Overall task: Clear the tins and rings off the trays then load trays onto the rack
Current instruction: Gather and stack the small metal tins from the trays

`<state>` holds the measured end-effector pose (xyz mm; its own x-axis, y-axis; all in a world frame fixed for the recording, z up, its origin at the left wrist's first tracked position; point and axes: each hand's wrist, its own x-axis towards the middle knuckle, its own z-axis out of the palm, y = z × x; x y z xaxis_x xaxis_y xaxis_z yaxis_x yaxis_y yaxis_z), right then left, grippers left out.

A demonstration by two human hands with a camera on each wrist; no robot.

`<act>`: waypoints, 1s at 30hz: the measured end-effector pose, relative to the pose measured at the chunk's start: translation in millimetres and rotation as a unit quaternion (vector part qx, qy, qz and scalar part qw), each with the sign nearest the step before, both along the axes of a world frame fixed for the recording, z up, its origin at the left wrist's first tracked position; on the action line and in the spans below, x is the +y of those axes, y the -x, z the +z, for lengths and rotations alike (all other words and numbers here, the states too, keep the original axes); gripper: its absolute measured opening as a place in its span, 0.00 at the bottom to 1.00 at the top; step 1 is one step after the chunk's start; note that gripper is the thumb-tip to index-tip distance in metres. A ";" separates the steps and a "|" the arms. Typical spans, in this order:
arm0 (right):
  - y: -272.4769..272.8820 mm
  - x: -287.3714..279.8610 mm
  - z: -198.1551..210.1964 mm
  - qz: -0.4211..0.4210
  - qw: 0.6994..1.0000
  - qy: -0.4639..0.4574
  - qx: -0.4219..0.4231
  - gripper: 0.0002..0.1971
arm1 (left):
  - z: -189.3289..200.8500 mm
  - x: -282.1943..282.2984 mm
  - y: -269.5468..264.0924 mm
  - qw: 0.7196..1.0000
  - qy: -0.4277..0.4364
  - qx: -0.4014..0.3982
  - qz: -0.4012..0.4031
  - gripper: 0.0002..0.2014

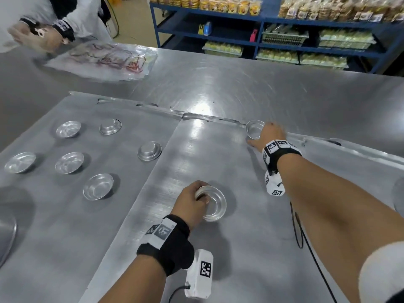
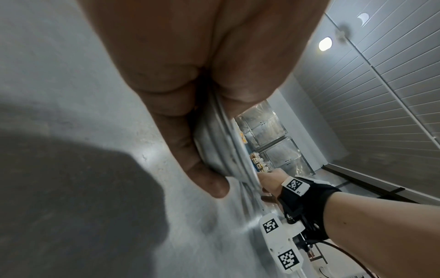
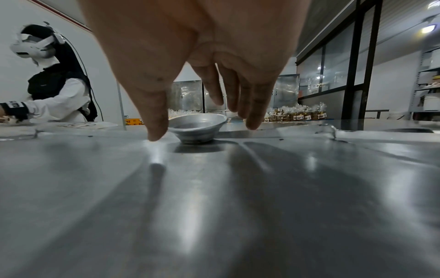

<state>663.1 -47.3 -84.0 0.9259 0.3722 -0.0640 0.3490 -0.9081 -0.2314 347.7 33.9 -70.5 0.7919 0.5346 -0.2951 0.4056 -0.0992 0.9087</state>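
Two flat metal trays lie side by side: the near right tray and the left tray. My left hand grips the rim of a small round tin, seemingly a nested stack, thumb inside. My right hand reaches over a single tin at the tray's far edge; its fingers are spread straight around the tin, thumb tip down beside it, not gripping it. Several more tins sit on the left tray, two of them upside down.
Another person works at the table's far left over a clear plastic sheet. Blue shelves of packaged goods stand behind the table. A round metal rim shows at the left edge. Bare steel tabletop lies beyond the trays.
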 end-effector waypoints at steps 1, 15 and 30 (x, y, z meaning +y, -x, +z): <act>-3.0 2.9 -0.8 -0.004 1.000 0.010 0.005 0.45 | -0.9 1.4 -1.2 1.000 -0.005 0.001 0.001 0.13; 34.9 3.5 22.4 0.006 0.999 -0.014 0.040 0.40 | 4.9 16.1 40.3 1.000 -0.007 0.007 0.013 0.13; 265.4 19.0 120.7 0.091 0.988 -0.104 0.069 0.47 | 47.2 57.1 162.5 0.997 0.067 -0.023 -0.016 0.17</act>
